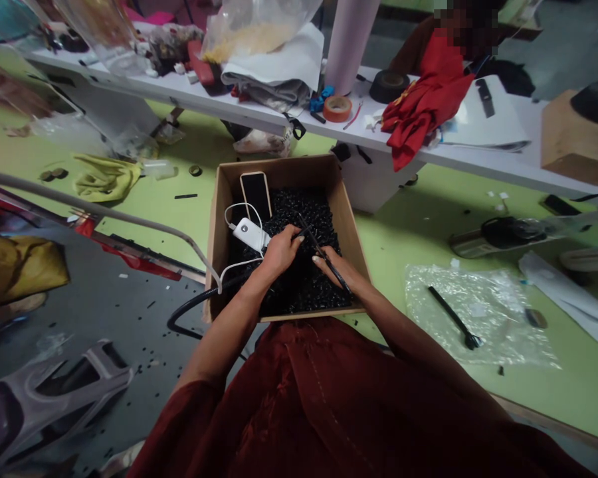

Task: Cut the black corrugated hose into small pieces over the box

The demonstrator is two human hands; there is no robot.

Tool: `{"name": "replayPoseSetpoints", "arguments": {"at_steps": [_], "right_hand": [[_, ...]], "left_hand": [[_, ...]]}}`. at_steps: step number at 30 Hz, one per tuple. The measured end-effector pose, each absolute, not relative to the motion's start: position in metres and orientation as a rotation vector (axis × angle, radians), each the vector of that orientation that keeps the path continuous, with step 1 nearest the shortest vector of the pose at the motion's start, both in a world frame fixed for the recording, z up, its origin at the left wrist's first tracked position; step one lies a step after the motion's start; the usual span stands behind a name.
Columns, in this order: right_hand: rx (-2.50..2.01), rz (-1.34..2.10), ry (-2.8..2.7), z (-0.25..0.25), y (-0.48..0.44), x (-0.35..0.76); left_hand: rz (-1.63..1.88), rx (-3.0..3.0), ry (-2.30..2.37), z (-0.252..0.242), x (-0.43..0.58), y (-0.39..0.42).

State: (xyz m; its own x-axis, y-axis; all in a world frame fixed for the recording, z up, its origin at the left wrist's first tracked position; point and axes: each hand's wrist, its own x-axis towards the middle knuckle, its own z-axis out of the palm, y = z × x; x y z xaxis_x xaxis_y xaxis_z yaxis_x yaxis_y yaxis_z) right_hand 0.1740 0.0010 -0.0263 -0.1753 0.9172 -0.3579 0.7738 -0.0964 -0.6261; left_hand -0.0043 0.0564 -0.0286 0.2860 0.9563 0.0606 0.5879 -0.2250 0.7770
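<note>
Dark red sleeves [299, 405] reach over a cardboard box [279, 166] holding a phone [256, 196], a white power bank [250, 234] and heaped black plastic pieces [299, 285]; the left hand [279, 253] curls narrow above them, the right hand [337, 271] grips a slim black rod [311, 236] inside the box

Black pieces [299, 222] too small to tell apart, whatever my left hand [279, 255] pinches too dark to make out, thin tool [329, 262] in my right hand [339, 273] partly hidden by my fingers, a person's sleeve [411, 56] cut off by the top edge, plastic bag [256, 26] cut off above, wooden block [578, 143] cut off at right
</note>
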Motion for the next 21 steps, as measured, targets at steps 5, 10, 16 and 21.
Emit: {"name": "replayPoseSetpoints", "arguments": {"at_steps": [5,10,16,21], "right_hand": [[-1.873,1.119,-1.970,-0.0220,-0.0003,0.1750],[-1.884,1.009,-1.976,-0.0236,-0.0014,0.1755],[-1.918,0.913,-2.012,-0.0271,-0.0014,0.1758],[-1.917,0.867,-2.070,-0.0298,-0.0010,0.1758]], "left_hand": [[0.717,1.902,1.371,-0.0311,-0.0039,0.0555],[0.696,1.911,1.385,-0.0338,-0.0040,0.0559],[0.598,1.970,1.489,-0.0363,-0.0048,0.0580],[0.557,1.981,1.503,-0.0363,-0.0057,0.0578]]}}
